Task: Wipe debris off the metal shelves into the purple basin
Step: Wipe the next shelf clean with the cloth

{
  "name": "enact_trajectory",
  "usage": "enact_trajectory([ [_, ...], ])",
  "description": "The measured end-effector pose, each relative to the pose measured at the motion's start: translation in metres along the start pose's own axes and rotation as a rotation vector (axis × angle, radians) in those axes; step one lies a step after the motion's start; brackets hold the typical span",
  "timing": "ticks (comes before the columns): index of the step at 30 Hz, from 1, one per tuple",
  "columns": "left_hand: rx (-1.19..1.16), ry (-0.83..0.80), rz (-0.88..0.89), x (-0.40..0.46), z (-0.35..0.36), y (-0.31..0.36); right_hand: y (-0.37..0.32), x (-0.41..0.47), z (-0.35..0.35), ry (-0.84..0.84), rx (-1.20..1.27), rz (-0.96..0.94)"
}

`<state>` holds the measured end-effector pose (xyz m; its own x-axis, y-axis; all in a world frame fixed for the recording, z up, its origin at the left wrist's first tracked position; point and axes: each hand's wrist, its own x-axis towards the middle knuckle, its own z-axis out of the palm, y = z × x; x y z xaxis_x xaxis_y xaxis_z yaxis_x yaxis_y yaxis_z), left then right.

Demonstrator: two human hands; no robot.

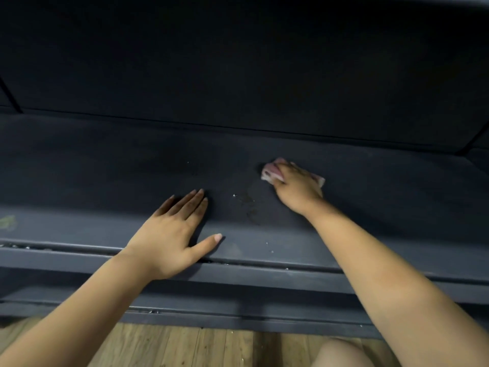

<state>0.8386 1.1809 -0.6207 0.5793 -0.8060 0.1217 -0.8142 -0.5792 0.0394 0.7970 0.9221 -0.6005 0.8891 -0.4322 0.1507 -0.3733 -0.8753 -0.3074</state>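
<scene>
A dark metal shelf (105,176) fills the view. My left hand (172,234) lies flat on it near the front edge, fingers straight and spread. Farther back and to the right, my right hand (296,186) presses a small pink-and-white cloth (270,172) onto the shelf, fingers curled over it. Between the hands lie small white crumbs and dark specks of debris (246,202). More white crumbs (270,247) sit near the front lip. No purple basin is in view.
The shelf's back panel (238,62) rises dark behind. A lower shelf edge (211,311) runs below the front lip, with crumbs in its groove. Wooden floor (185,345) shows at the bottom, and my knee (344,353). A faint green smear (8,222) marks the far left.
</scene>
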Motion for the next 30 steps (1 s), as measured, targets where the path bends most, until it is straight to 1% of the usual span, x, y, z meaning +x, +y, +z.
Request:
enact_trajectory([
  [4, 0.007, 0.002, 0.01, 0.002, -0.001, 0.001, -0.05, -0.015, 0.017, -0.065, 0.023, -0.25],
  [6, -0.003, 0.01, 0.017, 0.001, 0.001, 0.0, -0.058, -0.02, 0.018, -0.078, 0.045, -0.295],
  [8, -0.004, 0.022, 0.022, 0.001, 0.001, 0.0, -0.053, -0.021, 0.013, -0.073, 0.115, -0.274],
  [11, 0.005, 0.006, 0.018, 0.001, 0.001, 0.0, -0.022, -0.019, -0.001, 0.008, 0.161, -0.174],
  [14, 0.003, 0.017, 0.023, 0.001, 0.0, 0.002, 0.032, -0.009, -0.015, 0.093, 0.103, 0.054],
  [15, 0.015, 0.04, 0.029, 0.001, -0.001, 0.001, 0.05, -0.004, -0.019, 0.094, 0.072, 0.156],
  [17, 0.044, 0.019, 0.013, -0.001, -0.001, 0.001, 0.078, 0.006, -0.026, 0.062, 0.044, 0.314],
  [19, 0.057, 0.006, -0.004, 0.0, 0.003, -0.001, 0.083, 0.013, -0.028, 0.014, 0.056, 0.362],
  [22, 0.058, 0.016, -0.014, -0.001, 0.005, -0.001, 0.053, 0.019, -0.02, -0.016, 0.017, 0.249],
  [27, 0.066, 0.009, -0.01, -0.003, 0.004, -0.001, -0.029, 0.01, 0.009, -0.04, 0.038, -0.128],
  [30, 0.082, 0.001, 0.012, -0.003, 0.004, -0.002, -0.061, -0.003, 0.019, -0.061, 0.053, -0.303],
])
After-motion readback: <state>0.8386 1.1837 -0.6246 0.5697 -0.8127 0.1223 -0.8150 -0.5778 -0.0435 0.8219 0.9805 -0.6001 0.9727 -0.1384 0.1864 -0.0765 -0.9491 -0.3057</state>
